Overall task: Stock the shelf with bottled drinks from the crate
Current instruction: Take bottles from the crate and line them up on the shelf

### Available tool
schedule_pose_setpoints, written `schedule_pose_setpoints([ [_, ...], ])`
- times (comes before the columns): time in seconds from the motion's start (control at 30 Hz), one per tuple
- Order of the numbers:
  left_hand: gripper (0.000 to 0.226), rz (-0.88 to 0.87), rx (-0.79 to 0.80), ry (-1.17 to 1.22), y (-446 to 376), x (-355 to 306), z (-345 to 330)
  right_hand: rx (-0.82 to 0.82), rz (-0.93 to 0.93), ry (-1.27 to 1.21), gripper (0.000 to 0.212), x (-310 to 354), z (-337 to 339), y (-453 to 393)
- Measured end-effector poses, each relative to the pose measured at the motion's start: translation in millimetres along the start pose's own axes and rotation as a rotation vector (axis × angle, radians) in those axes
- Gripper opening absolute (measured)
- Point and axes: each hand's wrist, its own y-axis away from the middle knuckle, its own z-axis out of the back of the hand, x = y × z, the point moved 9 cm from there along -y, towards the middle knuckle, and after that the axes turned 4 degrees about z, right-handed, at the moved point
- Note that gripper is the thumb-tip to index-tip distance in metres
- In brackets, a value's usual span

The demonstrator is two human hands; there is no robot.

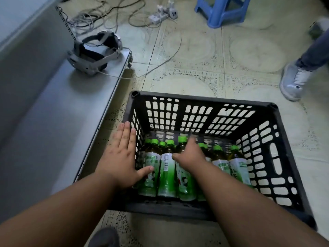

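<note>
A black plastic crate [277,157] stands on the floor and holds several green-capped tea bottles [167,175] upright in a row. My left hand [122,155] lies flat with straight fingers against the crate's left rim, thumb pointing into the crate near a bottle's label. My right hand [190,154] reaches down inside the crate, its fingers curled round the neck of a middle bottle [183,177]; the fingertips are blurred and partly hidden. The grey metal shelf [58,125] runs along the left, its lowest board just beside the crate.
A grey headset [94,52] with a cable lies on the shelf board's far end. Cables and a power strip [160,15] cover the floor behind. A blue stool [222,9] stands at the back. Another person's shoe [293,81] is at the right.
</note>
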Motion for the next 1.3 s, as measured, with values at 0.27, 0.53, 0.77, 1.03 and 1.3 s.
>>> schedule_pose_setpoints([
  [0.27,0.089,-0.017,-0.085,0.714,88.8,15.0,98.3,-0.146,0.49,-0.085,0.05,144.4,119.5,142.4],
  [0.53,0.092,0.053,-0.462,1.049,254.0,113.4,195.0,-0.193,0.953,-0.274,0.042,330.1,169.6,355.4],
  [0.77,0.097,0.21,-0.65,1.059,391.1,223.7,188.8,-0.06,1.172,-0.325,0.044,417.5,98.9,494.7],
  [1.03,0.106,0.372,-0.64,1.027,422.2,294.7,153.0,0.129,1.24,-0.35,0.044,465.0,18.5,528.4],
  [1.3,0.116,0.578,-0.511,0.95,337.8,355.4,84.4,0.204,1.28,-0.308,0.041,508.6,-43.4,446.3],
])
